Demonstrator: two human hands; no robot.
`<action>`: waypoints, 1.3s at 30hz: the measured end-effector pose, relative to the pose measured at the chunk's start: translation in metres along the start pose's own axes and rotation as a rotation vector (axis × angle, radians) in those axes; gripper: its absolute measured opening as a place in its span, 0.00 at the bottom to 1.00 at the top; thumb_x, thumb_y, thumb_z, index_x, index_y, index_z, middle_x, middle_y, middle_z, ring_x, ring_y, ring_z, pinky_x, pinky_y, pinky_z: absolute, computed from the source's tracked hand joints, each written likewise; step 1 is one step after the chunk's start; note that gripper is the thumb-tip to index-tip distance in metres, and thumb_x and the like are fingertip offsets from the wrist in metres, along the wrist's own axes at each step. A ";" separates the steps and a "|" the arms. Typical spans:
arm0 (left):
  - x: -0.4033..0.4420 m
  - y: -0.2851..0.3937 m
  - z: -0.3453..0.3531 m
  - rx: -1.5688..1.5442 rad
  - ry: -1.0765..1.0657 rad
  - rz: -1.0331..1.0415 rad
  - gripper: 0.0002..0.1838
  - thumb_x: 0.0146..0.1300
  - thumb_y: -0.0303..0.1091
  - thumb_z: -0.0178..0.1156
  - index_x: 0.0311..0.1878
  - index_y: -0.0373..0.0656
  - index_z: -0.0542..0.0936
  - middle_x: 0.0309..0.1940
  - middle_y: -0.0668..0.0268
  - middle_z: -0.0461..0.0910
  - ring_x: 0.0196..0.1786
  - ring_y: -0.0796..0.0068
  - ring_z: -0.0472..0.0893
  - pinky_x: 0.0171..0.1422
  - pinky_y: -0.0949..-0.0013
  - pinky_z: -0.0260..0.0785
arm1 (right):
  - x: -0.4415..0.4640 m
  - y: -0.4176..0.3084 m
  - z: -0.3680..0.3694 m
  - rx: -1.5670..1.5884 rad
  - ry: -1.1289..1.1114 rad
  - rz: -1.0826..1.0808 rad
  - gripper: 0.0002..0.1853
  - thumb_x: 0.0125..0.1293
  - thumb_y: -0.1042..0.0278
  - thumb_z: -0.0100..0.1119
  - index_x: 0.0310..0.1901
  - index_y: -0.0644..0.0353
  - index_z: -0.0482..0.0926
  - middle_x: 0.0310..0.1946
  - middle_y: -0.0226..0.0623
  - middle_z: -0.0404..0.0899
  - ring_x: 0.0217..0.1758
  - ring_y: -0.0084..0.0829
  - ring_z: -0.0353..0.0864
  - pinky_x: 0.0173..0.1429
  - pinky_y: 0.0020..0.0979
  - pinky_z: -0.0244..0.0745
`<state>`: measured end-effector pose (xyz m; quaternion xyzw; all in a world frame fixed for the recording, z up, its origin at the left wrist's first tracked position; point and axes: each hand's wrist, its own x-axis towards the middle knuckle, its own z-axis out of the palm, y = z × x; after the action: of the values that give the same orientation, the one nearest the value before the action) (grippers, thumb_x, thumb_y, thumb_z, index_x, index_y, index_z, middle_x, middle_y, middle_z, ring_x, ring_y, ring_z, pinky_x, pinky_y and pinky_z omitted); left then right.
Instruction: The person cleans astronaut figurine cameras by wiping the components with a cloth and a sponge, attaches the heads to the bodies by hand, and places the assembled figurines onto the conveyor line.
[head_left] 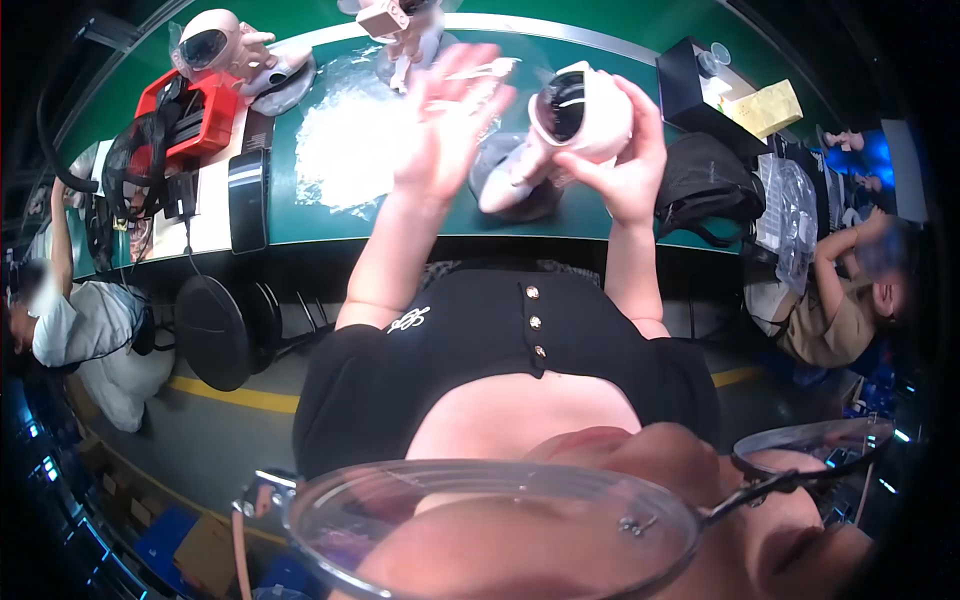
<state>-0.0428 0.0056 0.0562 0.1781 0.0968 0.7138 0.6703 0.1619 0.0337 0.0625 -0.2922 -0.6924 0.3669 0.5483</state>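
My right hand (632,165) is wrapped round the white helmet (605,115) of an astronaut figurine with a glossy dark visor. Its pale body (515,178) slants down to the left over a rounded grey base. To its left, my left hand (450,130) is raised with its fingers stretched out, slightly smeared by motion. A whitish streak crosses those fingers; I cannot tell what it is. Beneath and beside this hand, crumpled clear plastic film (345,145) lies on the green table (400,222).
Similar astronaut figurines stand at the back left (215,45) and back middle (405,40). A red bin (215,115) and a black device (249,200) are at left. On the right are a black box (690,85), a yellow pad (770,108) and a black bag (705,180). People sit at both sides.
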 end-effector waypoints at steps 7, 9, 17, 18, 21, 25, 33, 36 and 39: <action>-0.055 0.077 -0.090 2.051 0.369 0.925 0.25 0.68 0.39 0.52 0.63 0.32 0.66 0.63 0.44 0.65 0.68 0.48 0.63 0.72 0.52 0.54 | -0.005 0.016 -0.023 0.502 0.125 0.079 0.52 0.36 0.71 0.80 0.65 0.66 0.60 0.60 0.48 0.69 0.63 0.38 0.71 0.68 0.38 0.67; -0.060 0.064 -0.101 2.269 0.232 0.471 0.30 0.65 0.42 0.57 0.64 0.32 0.65 0.63 0.43 0.65 0.68 0.46 0.63 0.72 0.52 0.53 | -0.006 0.019 -0.026 0.503 0.120 0.077 0.51 0.38 0.68 0.79 0.65 0.66 0.59 0.60 0.47 0.69 0.62 0.38 0.71 0.67 0.38 0.68; -0.078 0.014 -0.073 1.958 0.264 0.540 0.38 0.50 0.44 0.72 0.62 0.35 0.69 0.57 0.48 0.73 0.62 0.47 0.70 0.68 0.55 0.59 | -0.004 0.022 -0.031 0.902 0.449 0.349 0.44 0.48 0.39 0.67 0.62 0.58 0.65 0.60 0.50 0.67 0.61 0.52 0.68 0.58 0.51 0.71; -0.077 0.006 -0.068 1.865 0.147 0.492 0.39 0.49 0.43 0.73 0.62 0.35 0.69 0.58 0.48 0.73 0.63 0.48 0.70 0.68 0.55 0.60 | -0.003 0.023 -0.032 0.896 0.450 0.360 0.44 0.48 0.39 0.67 0.63 0.57 0.64 0.60 0.50 0.66 0.61 0.53 0.68 0.58 0.51 0.71; -0.073 -0.015 -0.049 1.695 -0.183 0.346 0.44 0.46 0.40 0.75 0.66 0.36 0.65 0.60 0.46 0.70 0.64 0.51 0.69 0.67 0.55 0.61 | -0.006 0.027 -0.034 0.978 0.450 0.431 0.44 0.49 0.40 0.67 0.64 0.55 0.63 0.62 0.50 0.64 0.62 0.55 0.67 0.58 0.51 0.71; -0.056 -0.053 -0.012 1.297 -0.305 0.100 0.55 0.43 0.37 0.76 0.72 0.38 0.52 0.61 0.45 0.66 0.66 0.54 0.67 0.67 0.53 0.61 | -0.007 0.024 -0.033 0.962 0.441 0.425 0.44 0.49 0.41 0.67 0.64 0.56 0.63 0.61 0.50 0.65 0.62 0.55 0.67 0.58 0.51 0.71; -0.038 -0.097 -0.033 1.247 -0.223 0.234 0.61 0.38 0.35 0.78 0.72 0.37 0.49 0.59 0.49 0.64 0.62 0.58 0.69 0.61 0.58 0.68 | 0.000 0.015 -0.033 0.476 0.246 0.080 0.41 0.53 0.51 0.66 0.64 0.66 0.62 0.61 0.48 0.68 0.63 0.41 0.70 0.68 0.44 0.65; -0.039 -0.091 -0.027 1.215 -0.208 0.175 0.56 0.38 0.36 0.77 0.70 0.37 0.54 0.58 0.52 0.66 0.62 0.59 0.70 0.62 0.58 0.67 | 0.003 0.007 -0.032 0.119 -0.093 -0.214 0.46 0.45 0.68 0.76 0.65 0.66 0.59 0.66 0.54 0.61 0.69 0.44 0.64 0.71 0.44 0.60; -0.036 -0.088 -0.029 1.167 -0.227 0.133 0.50 0.38 0.39 0.77 0.65 0.36 0.62 0.58 0.55 0.68 0.63 0.59 0.69 0.64 0.56 0.64 | 0.007 -0.002 -0.042 -0.091 -0.285 -0.272 0.48 0.40 0.68 0.78 0.65 0.64 0.62 0.65 0.51 0.64 0.69 0.43 0.64 0.71 0.41 0.59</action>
<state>0.0285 -0.0201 -0.0075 0.5978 0.3891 0.5598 0.4217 0.2015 0.0457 0.0737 -0.1655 -0.8121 0.2952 0.4753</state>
